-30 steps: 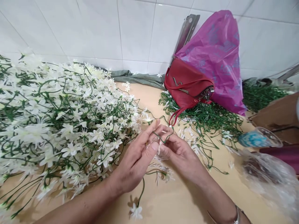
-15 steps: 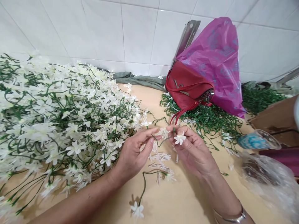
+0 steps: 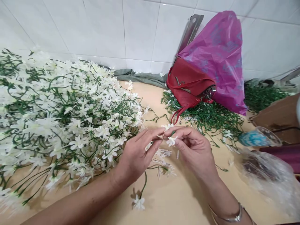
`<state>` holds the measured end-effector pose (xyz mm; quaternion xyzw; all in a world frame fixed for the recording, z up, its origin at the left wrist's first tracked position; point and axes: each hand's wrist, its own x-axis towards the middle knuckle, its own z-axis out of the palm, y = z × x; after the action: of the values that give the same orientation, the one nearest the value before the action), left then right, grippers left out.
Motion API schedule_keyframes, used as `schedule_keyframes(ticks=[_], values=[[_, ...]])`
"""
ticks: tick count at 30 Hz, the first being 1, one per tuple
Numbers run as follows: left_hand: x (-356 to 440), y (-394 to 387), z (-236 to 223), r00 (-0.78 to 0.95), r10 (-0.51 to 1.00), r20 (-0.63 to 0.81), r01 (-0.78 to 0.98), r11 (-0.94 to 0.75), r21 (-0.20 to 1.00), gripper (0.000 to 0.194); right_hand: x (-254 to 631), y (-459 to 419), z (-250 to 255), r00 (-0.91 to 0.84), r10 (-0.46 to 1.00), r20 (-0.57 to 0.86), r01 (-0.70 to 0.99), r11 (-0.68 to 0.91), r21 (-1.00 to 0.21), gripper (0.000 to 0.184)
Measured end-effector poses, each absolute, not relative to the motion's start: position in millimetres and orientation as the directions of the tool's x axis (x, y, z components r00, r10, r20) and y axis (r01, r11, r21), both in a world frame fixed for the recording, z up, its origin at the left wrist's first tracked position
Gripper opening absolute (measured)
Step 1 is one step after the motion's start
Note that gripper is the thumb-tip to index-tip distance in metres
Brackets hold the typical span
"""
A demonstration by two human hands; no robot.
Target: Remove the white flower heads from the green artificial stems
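Note:
My left hand (image 3: 138, 153) and my right hand (image 3: 193, 150) meet at the fingertips over a tan table (image 3: 178, 203). Both pinch a thin green plastic stem (image 3: 144, 182) that hangs down to a white flower (image 3: 138, 203) lying on the table. A small white artificial flower (image 3: 171, 140) sits in my right fingers, and another white flower (image 3: 167, 126) shows just above the fingertips. A big heap of white artificial flowers on green stems (image 3: 63, 115) lies to the left, touching my left hand's side.
A red handbag (image 3: 187, 84) leans on a purple plastic bag (image 3: 220, 56) at the tiled wall, with bare green stems (image 3: 211, 117) beneath. A clear plastic bag (image 3: 269, 178), a clear cup (image 3: 260, 137) and a cardboard box (image 3: 278, 117) stand at the right.
My two hands have drawn together until their fingertips touch. The small white flower that my right fingers showed half a second ago now sits lower, close against the stem.

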<state>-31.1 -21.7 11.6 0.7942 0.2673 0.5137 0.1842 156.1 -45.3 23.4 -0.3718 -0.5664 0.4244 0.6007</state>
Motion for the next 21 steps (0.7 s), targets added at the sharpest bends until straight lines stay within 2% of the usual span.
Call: schedule_keyframes(ticks=[3,5,8,10,15,21], values=[[-34,-21,14,0.311,0.651,0.693,0.171,-0.755,0.633,0.030,159,-48,25,-0.044,0.925,0.377,-0.131,0.369,-0.920,0.006],[-35,-20,16,0.293,0.719,0.630,0.091,-0.677,0.730,0.023,162,-47,25,-0.055,0.930,0.364,-0.170,0.350,-0.921,0.005],[-36,-17,17,0.259,0.873,0.413,-0.053,-0.414,0.909,0.018,168,-42,21,-0.014,0.947,0.322,-0.202,0.313,-0.928,0.004],[-35,-16,15,0.269,0.927,0.261,-0.093,-0.244,0.965,0.021,169,-38,18,0.036,0.963,0.268,-0.189,0.270,-0.944,0.005],[-34,-16,7,0.283,0.953,0.105,-0.071,-0.089,0.994,0.024,166,-32,12,0.022,0.995,0.096,-0.138,0.098,-0.986,0.016],[-35,-17,2,0.230,0.971,0.070,-0.025,-0.066,0.998,0.020,164,-33,15,0.016,1.000,0.023,-0.184,0.026,-0.983,0.027]])
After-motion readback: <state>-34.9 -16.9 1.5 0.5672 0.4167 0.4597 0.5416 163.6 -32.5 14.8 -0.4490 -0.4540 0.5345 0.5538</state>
